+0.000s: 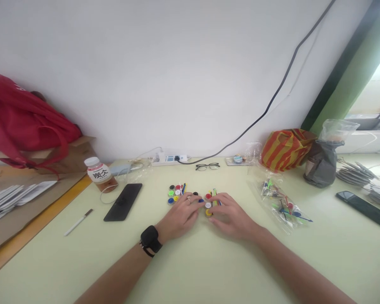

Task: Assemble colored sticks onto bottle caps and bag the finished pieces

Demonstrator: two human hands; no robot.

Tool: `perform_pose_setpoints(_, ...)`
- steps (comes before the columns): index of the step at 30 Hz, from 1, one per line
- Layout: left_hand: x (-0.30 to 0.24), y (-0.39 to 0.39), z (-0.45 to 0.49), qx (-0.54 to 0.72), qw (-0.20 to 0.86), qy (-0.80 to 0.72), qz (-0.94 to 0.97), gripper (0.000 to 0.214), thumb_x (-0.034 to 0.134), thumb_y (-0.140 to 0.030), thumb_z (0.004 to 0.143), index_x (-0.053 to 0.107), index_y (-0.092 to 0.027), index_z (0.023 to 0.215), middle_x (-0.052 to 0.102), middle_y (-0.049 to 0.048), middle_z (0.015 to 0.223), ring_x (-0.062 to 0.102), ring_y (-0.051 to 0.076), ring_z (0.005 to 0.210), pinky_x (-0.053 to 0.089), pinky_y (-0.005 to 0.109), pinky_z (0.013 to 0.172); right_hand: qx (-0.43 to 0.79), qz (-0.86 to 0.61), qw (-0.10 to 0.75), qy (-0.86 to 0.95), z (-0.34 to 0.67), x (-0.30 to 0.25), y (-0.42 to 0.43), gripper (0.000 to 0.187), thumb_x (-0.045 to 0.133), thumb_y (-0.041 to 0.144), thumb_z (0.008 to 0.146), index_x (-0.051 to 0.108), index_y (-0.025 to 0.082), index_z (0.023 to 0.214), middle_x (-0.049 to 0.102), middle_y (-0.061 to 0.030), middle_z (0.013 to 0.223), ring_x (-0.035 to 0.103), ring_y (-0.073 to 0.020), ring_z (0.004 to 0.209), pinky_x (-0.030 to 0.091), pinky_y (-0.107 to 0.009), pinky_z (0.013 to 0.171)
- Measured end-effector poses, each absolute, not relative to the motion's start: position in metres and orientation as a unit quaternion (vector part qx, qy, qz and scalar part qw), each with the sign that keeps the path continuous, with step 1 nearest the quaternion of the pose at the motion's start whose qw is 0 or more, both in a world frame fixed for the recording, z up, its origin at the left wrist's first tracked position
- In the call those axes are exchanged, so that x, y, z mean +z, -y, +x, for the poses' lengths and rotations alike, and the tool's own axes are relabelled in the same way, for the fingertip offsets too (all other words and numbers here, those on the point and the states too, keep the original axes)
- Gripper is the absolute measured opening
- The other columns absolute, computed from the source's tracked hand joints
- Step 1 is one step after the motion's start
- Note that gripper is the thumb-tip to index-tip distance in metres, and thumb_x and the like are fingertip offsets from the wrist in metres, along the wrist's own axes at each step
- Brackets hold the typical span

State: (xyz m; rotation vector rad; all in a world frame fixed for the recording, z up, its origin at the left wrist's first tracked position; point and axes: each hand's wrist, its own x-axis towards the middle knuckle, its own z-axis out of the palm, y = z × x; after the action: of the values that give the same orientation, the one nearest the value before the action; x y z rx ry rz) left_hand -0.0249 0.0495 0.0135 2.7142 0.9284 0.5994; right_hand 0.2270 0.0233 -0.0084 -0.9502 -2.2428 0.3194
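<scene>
My left hand (180,216), with a black watch on the wrist, rests on the pale green table (190,270), its fingers curled toward a small cluster of coloured round pieces (208,203). My right hand (232,217) lies opposite, its fingertips pinched at a yellow piece (208,212) and a white one in that cluster. What each hand actually grips is too small to tell. A second group of coloured round pieces and sticks (176,192) lies just left of and behind the left hand.
A black phone (123,202), a white pen (78,222) and a drink bottle (100,174) lie to the left. Glasses (207,166) and a power strip (169,159) sit by the wall. A clear bag of coloured parts (283,207) lies to the right.
</scene>
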Motion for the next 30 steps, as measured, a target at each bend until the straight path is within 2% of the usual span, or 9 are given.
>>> perform_pose_setpoints(2,0.014,-0.05,-0.026,0.204,0.105,-0.319,0.92,0.05,0.04,-0.01,0.1,0.061,-0.032,0.14,0.062,0.0052,0.135,0.049,0.027,0.13,0.039,0.05,0.116,0.121,-0.359,0.315,0.87,0.223,-0.008,-0.02,0.019,0.068,0.029,0.093,0.073,0.028,0.111,0.068,-0.0083,0.128,0.057,-0.0296,0.125,0.047,-0.051,0.108)
perform_pose_setpoints(5,0.012,-0.051,-0.026,0.213,0.108,-0.327,0.914,0.049,0.044,-0.009,0.097,0.063,-0.031,0.136,0.063,0.0061,0.129,0.051,0.026,0.126,0.042,0.049,0.113,0.12,-0.385,0.295,0.866,0.223,-0.013,-0.02,0.034,0.068,0.027,0.092,0.068,0.028,0.126,0.068,-0.0085,0.128,0.056,-0.0304,0.127,0.046,-0.053,0.108)
perform_pose_setpoints(10,0.008,-0.052,-0.023,0.251,0.083,-0.349,0.899,0.024,0.058,-0.028,0.098,0.068,-0.027,0.12,0.066,0.0074,0.119,0.055,0.028,0.121,0.044,0.048,0.109,0.1,-0.414,0.295,0.855,0.228,-0.02,-0.025,0.054,0.068,0.029,0.092,0.055,0.029,0.144,0.061,-0.0081,0.144,0.045,-0.0344,0.14,0.041,-0.057,0.114)
perform_pose_setpoints(13,0.006,-0.054,-0.022,0.25,0.063,-0.375,0.89,0.014,0.062,-0.037,0.097,0.068,-0.024,0.101,0.068,0.0067,0.106,0.06,0.028,0.109,0.048,0.046,0.098,0.094,-0.429,0.322,0.838,0.233,-0.021,-0.031,0.046,0.065,0.026,0.093,0.059,0.027,0.138,0.066,-0.0095,0.135,0.053,-0.0322,0.131,0.046,-0.054,0.109)
perform_pose_setpoints(17,0.009,-0.056,-0.021,0.221,0.089,-0.409,0.881,0.024,0.062,-0.042,0.097,0.061,-0.022,0.083,0.065,0.0026,0.088,0.063,0.023,0.088,0.049,0.037,0.079,0.092,-0.473,0.347,0.805,0.241,-0.022,-0.04,0.02,0.06,0.024,0.094,0.069,0.024,0.112,0.072,-0.0107,0.109,0.063,-0.0298,0.109,0.054,-0.049,0.093)
perform_pose_setpoints(20,0.012,-0.053,-0.019,0.194,0.109,-0.387,0.895,0.02,0.058,-0.038,0.1,0.063,-0.022,0.088,0.065,0.0019,0.09,0.064,0.021,0.086,0.048,0.033,0.074,0.09,-0.485,0.342,0.8,0.242,-0.026,-0.043,0.02,0.058,0.022,0.095,0.069,0.023,0.112,0.071,-0.0103,0.107,0.063,-0.0296,0.107,0.054,-0.048,0.092)
perform_pose_setpoints(23,0.011,-0.049,-0.017,0.172,0.105,-0.346,0.916,0.017,0.056,-0.036,0.101,0.069,-0.024,0.104,0.066,0.0034,0.1,0.066,0.022,0.092,0.049,0.033,0.077,0.08,-0.489,0.34,0.799,0.242,-0.032,-0.045,0.026,0.055,0.018,0.095,0.066,0.023,0.118,0.07,-0.0101,0.111,0.061,-0.0295,0.108,0.052,-0.048,0.093)
perform_pose_setpoints(26,0.009,-0.046,-0.016,0.169,0.103,-0.337,0.92,0.027,0.054,-0.037,0.102,0.068,-0.027,0.123,0.066,0.0052,0.104,0.066,0.023,0.095,0.052,0.034,0.08,0.065,-0.499,0.333,0.797,0.242,-0.037,-0.047,0.029,0.051,0.015,0.096,0.066,0.023,0.12,0.069,-0.0104,0.111,0.06,-0.0292,0.108,0.051,-0.048,0.094)
perform_pose_setpoints(30,0.006,-0.046,-0.017,0.184,0.115,-0.347,0.912,0.04,0.056,-0.04,0.101,0.06,-0.028,0.139,0.066,0.0083,0.116,0.065,0.027,0.109,0.054,0.037,0.091,0.068,-0.506,0.337,0.791,0.245,-0.043,-0.052,0.025,0.051,0.014,0.095,0.069,0.023,0.11,0.069,-0.0087,0.105,0.061,-0.0277,0.103,0.051,-0.046,0.09)
